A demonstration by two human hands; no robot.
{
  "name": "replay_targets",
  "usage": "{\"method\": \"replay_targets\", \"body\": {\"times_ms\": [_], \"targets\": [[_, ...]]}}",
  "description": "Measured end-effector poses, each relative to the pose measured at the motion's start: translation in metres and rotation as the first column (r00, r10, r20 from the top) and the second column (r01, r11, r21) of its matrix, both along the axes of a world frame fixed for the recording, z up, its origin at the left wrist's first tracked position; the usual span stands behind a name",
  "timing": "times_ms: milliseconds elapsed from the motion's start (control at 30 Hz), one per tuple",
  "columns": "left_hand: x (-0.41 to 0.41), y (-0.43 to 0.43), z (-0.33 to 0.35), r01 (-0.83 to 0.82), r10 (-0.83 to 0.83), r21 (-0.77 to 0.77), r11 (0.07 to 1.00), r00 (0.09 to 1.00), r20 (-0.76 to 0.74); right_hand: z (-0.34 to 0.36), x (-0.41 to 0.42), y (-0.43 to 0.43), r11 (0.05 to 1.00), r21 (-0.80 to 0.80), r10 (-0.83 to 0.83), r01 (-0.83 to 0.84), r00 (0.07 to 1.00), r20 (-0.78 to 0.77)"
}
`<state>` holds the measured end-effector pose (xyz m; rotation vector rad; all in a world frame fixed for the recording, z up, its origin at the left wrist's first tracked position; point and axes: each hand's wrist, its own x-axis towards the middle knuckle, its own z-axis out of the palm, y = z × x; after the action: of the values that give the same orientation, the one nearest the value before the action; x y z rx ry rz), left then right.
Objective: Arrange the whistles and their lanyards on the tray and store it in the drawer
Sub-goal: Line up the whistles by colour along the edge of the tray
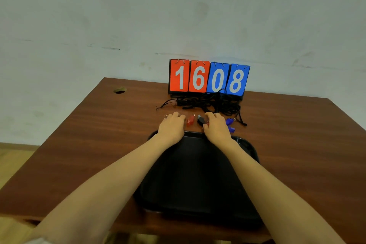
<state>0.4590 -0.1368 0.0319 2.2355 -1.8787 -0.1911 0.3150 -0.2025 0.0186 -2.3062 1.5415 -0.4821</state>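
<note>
1. Both hands are reached past the far rim of the tray. The left hand [172,125] and the right hand [216,126] are set down among the whistles with fingers bent onto the desk [89,144]. Whether anything is actually gripped is hidden by the backs of the hands and cannot be told.
2. No whistle is seen on the tray yet. A red whistle [190,121] and a black whistle [201,120] lie between the hands. Two blue whistles [229,122] lie just right of the right hand, and a metal ring [165,117] shows at the left hand's far-left side.
3. Being small and smooth, the whistles could be flicked sideways by a badly closed pinch. The blue pair could be swept away by the right wrist.
4. The lanyards [208,102] are heaped in one black tangle farther back, against the foot of the flip scoreboard [198,78]. If a single cord is pulled, the whole heap may be dragged along and the scoreboard tipped over.
5. The black tray [198,180] lies near, under both forearms, with its near edge seemingly close to the desk's near edge. It could be nudged towards that edge by a forearm.
6. No drawer is in view, so loose whistles may slide or roll while the loaded tray is carried.
</note>
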Motion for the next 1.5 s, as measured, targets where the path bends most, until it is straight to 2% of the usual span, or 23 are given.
{"method": "replay_targets", "body": {"times_ms": [267, 400, 500, 600, 733, 867, 933, 1000, 1100, 1167, 1367, 1500], "targets": [[-0.008, -0.071, -0.019, 0.055, -0.057, 0.112, 0.992, 0.998, 0.014, -0.014, 0.018, -0.049, 0.994, 0.058, 0.106, -0.097, 0.981, -0.163], [-0.013, -0.085, -0.031, 0.023, -0.037, 0.117, 0.993, 0.991, 0.128, -0.030, 0.026, -0.058, 0.998, 0.037, 0.067, -0.060, 0.972, -0.227], [-0.011, -0.087, -0.035, 0.004, -0.016, 0.072, 0.997, 0.987, 0.159, -0.037, 0.029, -0.059, 0.999, -0.036, 0.014, -0.023, 0.975, -0.224], [-0.009, -0.081, -0.030, 0.007, -0.011, 0.034, 0.999, 0.992, 0.129, -0.035, 0.029, -0.057, 0.994, -0.107, -0.002, -0.012, 0.992, -0.128], [-0.008, -0.054, -0.017, -0.041, 0.034, -0.095, 0.995, 0.996, -0.077, -0.023, 0.024, -0.040, 0.987, -0.160, -0.018, 0.034, 0.995, 0.100], [-0.011, -0.014, -0.004, -0.128, 0.072, -0.141, 0.982, 0.935, -0.347, -0.013, 0.012, -0.010, 0.996, 0.067, -0.073, 0.051, 0.920, 0.386], [-0.013, 0.006, 0.003, -0.153, 0.088, -0.131, 0.979, 0.909, -0.408, -0.006, 0.006, 0.009, 0.985, 0.169, -0.120, 0.043, 0.869, 0.480], [-0.016, 0.026, 0.007, -0.148, 0.076, -0.140, 0.979, 0.903, -0.423, -0.002, 0.002, 0.028, 0.984, 0.177, -0.091, 0.002, 0.863, 0.496], [-0.020, 0.054, 0.012, -0.107, 0.047, -0.122, 0.987, 0.909, -0.415, 0.003, -0.004, 0.053, 0.991, 0.125, -0.010, -0.044, 0.915, 0.403], [-0.021, 0.070, 0.014, -0.108, 0.065, -0.079, 0.991, 0.903, -0.424, 0.003, -0.008, 0.067, 0.992, 0.124, -0.015, -0.034, 0.927, 0.375], [-0.021, 0.107, 0.017, -0.210, 0.157, -0.066, 0.975, 0.875, -0.458, 0.010, -0.018, 0.095, 0.945, 0.327, -0.157, 0.005, 0.885, 0.438], [-0.017, 0.120, 0.016, -0.200, 0.158, -0.028, 0.979, 0.844, -0.513, 0.013, -0.022, 0.102, 0.887, 0.460, -0.215, -0.034, 0.852, 0.478]]}}
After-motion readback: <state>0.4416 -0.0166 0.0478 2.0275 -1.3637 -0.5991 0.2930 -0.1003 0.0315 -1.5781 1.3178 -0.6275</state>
